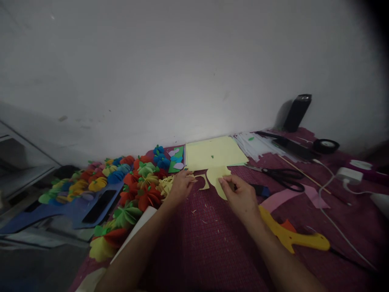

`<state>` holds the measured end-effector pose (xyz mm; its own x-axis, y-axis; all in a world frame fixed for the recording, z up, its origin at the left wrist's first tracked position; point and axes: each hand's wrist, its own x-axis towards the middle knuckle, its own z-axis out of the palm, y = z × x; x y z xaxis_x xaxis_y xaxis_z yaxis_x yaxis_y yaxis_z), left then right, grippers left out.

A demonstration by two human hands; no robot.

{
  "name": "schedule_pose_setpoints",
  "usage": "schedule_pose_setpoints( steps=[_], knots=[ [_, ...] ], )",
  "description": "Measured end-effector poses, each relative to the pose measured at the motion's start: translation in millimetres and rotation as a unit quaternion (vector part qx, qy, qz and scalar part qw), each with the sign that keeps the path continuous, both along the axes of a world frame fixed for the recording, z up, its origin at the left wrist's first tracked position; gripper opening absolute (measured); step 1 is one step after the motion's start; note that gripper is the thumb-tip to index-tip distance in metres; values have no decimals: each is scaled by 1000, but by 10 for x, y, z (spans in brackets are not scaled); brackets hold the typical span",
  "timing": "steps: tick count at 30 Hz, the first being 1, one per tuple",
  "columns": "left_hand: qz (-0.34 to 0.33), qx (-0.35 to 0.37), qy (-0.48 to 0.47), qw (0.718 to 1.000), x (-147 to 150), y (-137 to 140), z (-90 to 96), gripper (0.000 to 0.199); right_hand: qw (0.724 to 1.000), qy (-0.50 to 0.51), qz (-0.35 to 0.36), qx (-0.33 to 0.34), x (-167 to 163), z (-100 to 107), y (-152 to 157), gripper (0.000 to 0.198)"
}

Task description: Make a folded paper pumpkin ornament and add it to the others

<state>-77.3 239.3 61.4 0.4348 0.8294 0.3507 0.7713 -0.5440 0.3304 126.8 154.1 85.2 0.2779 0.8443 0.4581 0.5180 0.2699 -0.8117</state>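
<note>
Between the thumb and fingers of my right hand (241, 196) is a pale yellow paper cutout (216, 180) with a curved edge. My left hand (181, 185) is over the right side of a heap of yellow paper scraps (165, 185), its fingers slightly bent and apart. Whether its fingertips touch a scrap is hard to make out. A thin curved yellow offcut (204, 182) lies on the cloth between my hands. Beyond them rests a stack of pale yellow sheets (215, 152), with a small green piece on top.
Colourful paper pumpkins (148, 196) crowd the left side. Black-handled scissors (282, 176), pink paper strips (285, 196) and a yellow glue gun (294, 235) lie to the right. White strips (252, 146), a white cable and a dark upright can (298, 113) stand or lie farther back.
</note>
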Motion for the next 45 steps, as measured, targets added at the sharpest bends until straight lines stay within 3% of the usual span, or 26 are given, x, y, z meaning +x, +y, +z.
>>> schedule_pose_setpoints(
  steps=[5,10,18,21,26,29,32,36,39,42,45],
  knots=[
    [17,-9,-29,999,-153,-421,63,23,1000,0,-1,-5,-7,-3,-3,27],
    [16,-10,20,1000,-291,-772,-78,21,1000,-5,12,-5,-41,-15,-13,28],
    [1,-49,30,998,-89,-602,-263,22,999,-33,29,-1,-46,-50,6,28],
    [0,-84,-17,996,-87,-634,-212,21,999,-42,34,-6,-55,-50,2,27],
    [18,-157,-169,973,-171,-798,-49,44,998,-57,38,-17,-67,-55,-6,26],
    [88,-198,-308,926,-151,-824,-9,39,996,-71,44,-25,-70,-62,-3,26],
    [146,-259,-454,840,9,-837,-32,41,991,-105,78,-34,-103,-74,-6,24],
    [124,-372,-591,705,371,-905,-79,44,972,-173,149,-57,-186,-113,-29,21],
    [104,-419,-651,625,567,-938,-84,38,955,-221,183,-75,-234,-135,-49,18],
    [95,-440,-687,570,634,-928,-77,35,941,-258,201,-90,-264,-138,-65,15],
    [82,-448,-712,534,638,-901,-72,33,930,-283,212,-99,-290,-145,-80,15]
  ],
)
